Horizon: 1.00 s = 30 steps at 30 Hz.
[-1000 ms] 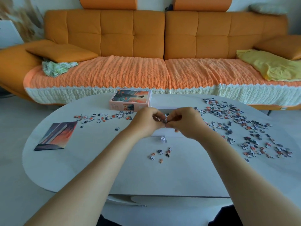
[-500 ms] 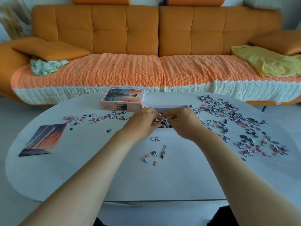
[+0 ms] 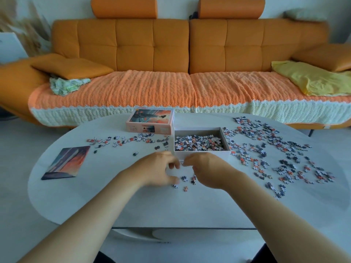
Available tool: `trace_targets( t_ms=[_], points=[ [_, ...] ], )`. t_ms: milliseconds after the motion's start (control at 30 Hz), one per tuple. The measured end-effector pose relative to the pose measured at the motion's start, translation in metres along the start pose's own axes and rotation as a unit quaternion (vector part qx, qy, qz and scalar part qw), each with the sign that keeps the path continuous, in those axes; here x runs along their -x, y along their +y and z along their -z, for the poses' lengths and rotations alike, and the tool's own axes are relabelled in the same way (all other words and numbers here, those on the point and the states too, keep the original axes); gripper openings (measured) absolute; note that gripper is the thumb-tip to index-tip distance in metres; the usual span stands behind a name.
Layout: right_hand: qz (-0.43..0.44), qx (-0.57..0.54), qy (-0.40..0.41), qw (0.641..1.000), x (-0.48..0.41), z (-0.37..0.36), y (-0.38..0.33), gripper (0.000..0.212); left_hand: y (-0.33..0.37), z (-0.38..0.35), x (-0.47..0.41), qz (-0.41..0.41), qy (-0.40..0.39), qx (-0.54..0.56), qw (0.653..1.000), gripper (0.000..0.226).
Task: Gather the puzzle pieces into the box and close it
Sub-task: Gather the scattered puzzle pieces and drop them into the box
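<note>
The open white box [image 3: 201, 153] stands mid-table, holding a layer of puzzle pieces [image 3: 199, 143]. Its pink lid [image 3: 150, 120] lies to the box's left, picture side up. Both hands hover just in front of the box over a small cluster of loose pieces [image 3: 184, 179]. My left hand [image 3: 158, 170] has its fingers curled downward beside that cluster. My right hand [image 3: 208, 171] is curled the same way, fingertips near the left hand's. Both are blurred, and I see no piece held in either. Many pieces [image 3: 275, 149] are scattered to the right and a thinner row [image 3: 125, 140] to the left.
A printed picture card [image 3: 66, 162] lies flat near the left edge of the oval white table [image 3: 171, 209]. An orange sofa [image 3: 171, 54] with cushions and a yellow cloth [image 3: 311, 78] runs behind the table.
Both hands have drawn back from over the box toward me and now sit above the small front cluster. The box interior, hidden before, is in view.
</note>
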State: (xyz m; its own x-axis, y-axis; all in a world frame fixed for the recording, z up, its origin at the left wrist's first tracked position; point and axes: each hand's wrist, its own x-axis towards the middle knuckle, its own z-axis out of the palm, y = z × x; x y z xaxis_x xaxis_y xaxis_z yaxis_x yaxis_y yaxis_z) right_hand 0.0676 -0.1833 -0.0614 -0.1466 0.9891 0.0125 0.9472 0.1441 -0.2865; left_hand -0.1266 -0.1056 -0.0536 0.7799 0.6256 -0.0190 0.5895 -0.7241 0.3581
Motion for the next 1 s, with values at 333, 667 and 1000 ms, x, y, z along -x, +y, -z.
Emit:
trace_targets(
  t_ms=[333, 667, 1000],
  points=[
    [0.012, -0.061, 0.025, 0.998, 0.019, 0.001, 0.000, 0.049, 0.013, -0.017, 0.016, 0.017, 0.011, 0.049, 0.999, 0.029],
    [-0.063, -0.016, -0.052, 0.997, 0.023, 0.004, -0.002, 0.030, 0.032, -0.027, 0.007, 0.004, -0.013, 0.046, 0.999, 0.027],
    [-0.093, -0.061, -0.053, 0.992, 0.019, 0.007, -0.013, 0.020, 0.034, -0.026, 0.007, 0.027, -0.016, 0.037, 0.999, 0.028]
  ],
)
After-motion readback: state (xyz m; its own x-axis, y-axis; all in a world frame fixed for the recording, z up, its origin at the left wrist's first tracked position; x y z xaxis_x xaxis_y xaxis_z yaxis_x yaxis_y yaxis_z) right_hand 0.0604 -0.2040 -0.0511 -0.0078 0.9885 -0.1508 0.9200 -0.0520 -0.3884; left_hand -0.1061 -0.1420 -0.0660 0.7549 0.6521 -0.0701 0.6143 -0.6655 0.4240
